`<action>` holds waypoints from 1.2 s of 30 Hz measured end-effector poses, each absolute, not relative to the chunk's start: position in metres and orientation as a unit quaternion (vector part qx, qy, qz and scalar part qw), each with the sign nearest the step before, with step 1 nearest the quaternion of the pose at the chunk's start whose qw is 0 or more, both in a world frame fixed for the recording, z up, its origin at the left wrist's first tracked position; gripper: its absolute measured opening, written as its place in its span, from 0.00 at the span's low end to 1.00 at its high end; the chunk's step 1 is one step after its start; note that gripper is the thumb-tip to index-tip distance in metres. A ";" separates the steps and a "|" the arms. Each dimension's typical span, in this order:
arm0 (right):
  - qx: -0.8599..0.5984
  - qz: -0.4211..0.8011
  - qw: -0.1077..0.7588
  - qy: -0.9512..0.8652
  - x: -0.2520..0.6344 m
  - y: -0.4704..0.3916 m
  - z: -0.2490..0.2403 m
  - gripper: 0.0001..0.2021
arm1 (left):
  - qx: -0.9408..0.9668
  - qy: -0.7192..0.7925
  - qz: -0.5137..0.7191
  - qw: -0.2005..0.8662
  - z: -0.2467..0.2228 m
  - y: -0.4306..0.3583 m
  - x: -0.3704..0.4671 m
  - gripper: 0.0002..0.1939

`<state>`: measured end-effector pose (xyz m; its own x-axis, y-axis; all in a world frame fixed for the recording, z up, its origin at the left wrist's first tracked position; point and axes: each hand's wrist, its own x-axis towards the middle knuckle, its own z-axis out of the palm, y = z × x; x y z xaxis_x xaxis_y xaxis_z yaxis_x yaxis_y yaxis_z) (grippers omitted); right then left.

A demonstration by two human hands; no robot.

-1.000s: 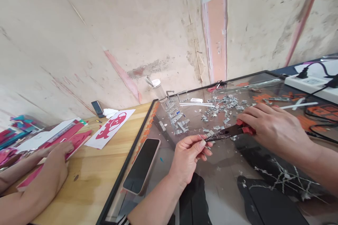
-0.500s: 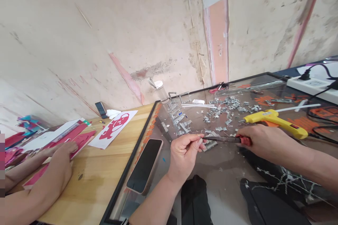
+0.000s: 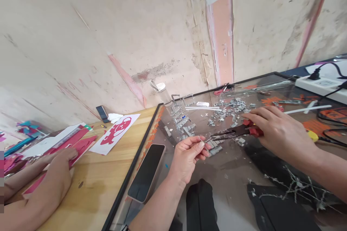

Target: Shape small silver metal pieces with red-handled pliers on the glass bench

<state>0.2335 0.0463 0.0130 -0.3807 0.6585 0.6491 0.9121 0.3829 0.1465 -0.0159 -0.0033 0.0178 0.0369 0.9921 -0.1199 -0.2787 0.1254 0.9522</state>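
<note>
Between the thumb and fingers of my left hand (image 3: 187, 157) is a thin piece of wire (image 3: 201, 140). My right hand (image 3: 280, 130) is wrapped round the red handles of a pair of pliers (image 3: 230, 132). The plier jaws are spread and point left, close to the wire and my left fingertips. Whether they touch the wire I cannot tell. Behind and below the jaws lie small grey metal pieces (image 3: 215, 148). My right hand hides most of a yellow glue gun (image 3: 312, 135); only its rear end shows.
A phone (image 3: 148, 171) lies left of my left arm. Scattered metal bits (image 3: 235, 108), white sticks (image 3: 202, 108) and a clear cup (image 3: 162, 92) are farther back. Barbed-looking wire (image 3: 298, 186) is at lower right. A power strip (image 3: 322, 86) stands right. Another person's hands (image 3: 63, 158) work on red sheets at left.
The pliers' jaws have opened and drawn slightly away from my left fingertips. My right hand has risen and now covers most of the glue gun. My left hand has shifted slightly.
</note>
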 end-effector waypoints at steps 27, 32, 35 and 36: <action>-0.428 -0.375 0.249 -0.784 0.234 0.043 0.023 0.14 | 0.360 0.459 0.484 0.653 0.011 -0.005 -0.011 0.13; -0.423 -0.373 0.257 -0.784 0.235 0.044 0.022 0.15 | 0.349 0.464 0.481 0.657 0.012 -0.005 -0.011 0.12; -0.419 -0.377 0.259 -0.784 0.234 0.042 0.024 0.15 | 0.347 0.464 0.482 0.657 0.012 -0.005 -0.011 0.12; -0.417 -0.380 0.263 -0.783 0.234 0.041 0.024 0.15 | 0.347 0.463 0.482 0.657 0.012 -0.005 -0.011 0.12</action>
